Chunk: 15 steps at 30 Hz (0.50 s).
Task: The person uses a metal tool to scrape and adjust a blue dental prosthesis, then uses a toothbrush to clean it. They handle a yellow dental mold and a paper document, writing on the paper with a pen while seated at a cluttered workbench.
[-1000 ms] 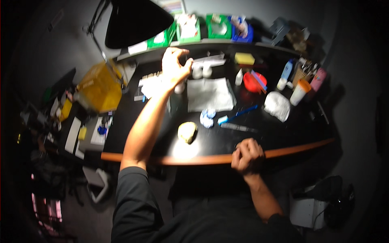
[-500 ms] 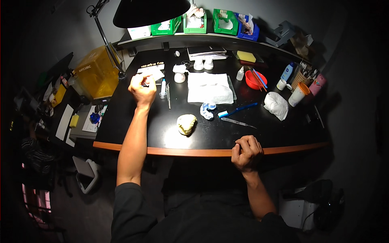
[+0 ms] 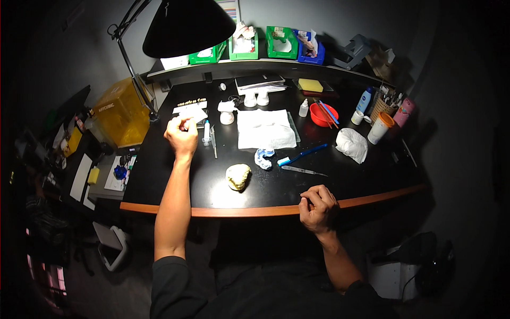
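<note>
While the left hand [image 3: 181,135] hovers closed over the far left of the black bench [image 3: 159,196], pinching something small and pale that cannot be made out, the right hand [image 3: 317,208] rests curled and empty on the bench's wooden front edge. Judging from the layout, the work looks barely begun: the yellowish dental cast [image 3: 237,176] lies untouched near the front edge, with the blue tray [image 3: 263,157], blue toothbrush [image 3: 300,155] and metal knife [image 3: 303,170] idle just beside it, and the white towel [image 3: 264,129] bare.
</note>
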Motion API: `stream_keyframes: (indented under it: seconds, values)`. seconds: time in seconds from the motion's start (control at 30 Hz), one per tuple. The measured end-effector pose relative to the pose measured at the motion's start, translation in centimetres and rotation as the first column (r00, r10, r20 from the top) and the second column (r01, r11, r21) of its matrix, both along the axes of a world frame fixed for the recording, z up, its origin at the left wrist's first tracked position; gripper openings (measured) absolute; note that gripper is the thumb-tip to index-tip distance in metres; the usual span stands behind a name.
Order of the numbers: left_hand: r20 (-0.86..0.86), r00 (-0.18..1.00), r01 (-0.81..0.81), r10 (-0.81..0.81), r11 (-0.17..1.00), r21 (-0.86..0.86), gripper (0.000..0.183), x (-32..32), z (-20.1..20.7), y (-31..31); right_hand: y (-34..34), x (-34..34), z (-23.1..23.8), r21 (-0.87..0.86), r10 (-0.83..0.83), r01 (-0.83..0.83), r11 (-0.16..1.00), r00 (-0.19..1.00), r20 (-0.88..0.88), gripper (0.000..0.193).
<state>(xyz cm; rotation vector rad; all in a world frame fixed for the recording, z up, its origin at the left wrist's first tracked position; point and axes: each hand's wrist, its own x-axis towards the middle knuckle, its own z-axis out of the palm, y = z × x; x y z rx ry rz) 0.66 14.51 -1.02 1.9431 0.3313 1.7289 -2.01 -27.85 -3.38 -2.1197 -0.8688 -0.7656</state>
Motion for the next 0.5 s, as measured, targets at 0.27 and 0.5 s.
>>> stream_keyframes:
  seconds: [0.27,0.5]
  values:
    - [-0.055,0.998,0.021,-0.026,0.997,-0.077,0.012,0.0,-0.5,0.5,-1.6,-0.4,1.6,0.425,0.346,-0.124,0.897,0.796,-0.497,0.019]
    - [-0.09,0.995,0.034,-0.039,0.998,-0.054,0.011,0.3,0.1,-0.2,-3.3,1.4,3.1,0.39,0.43,-0.221,0.894,0.669,-0.606,0.018]
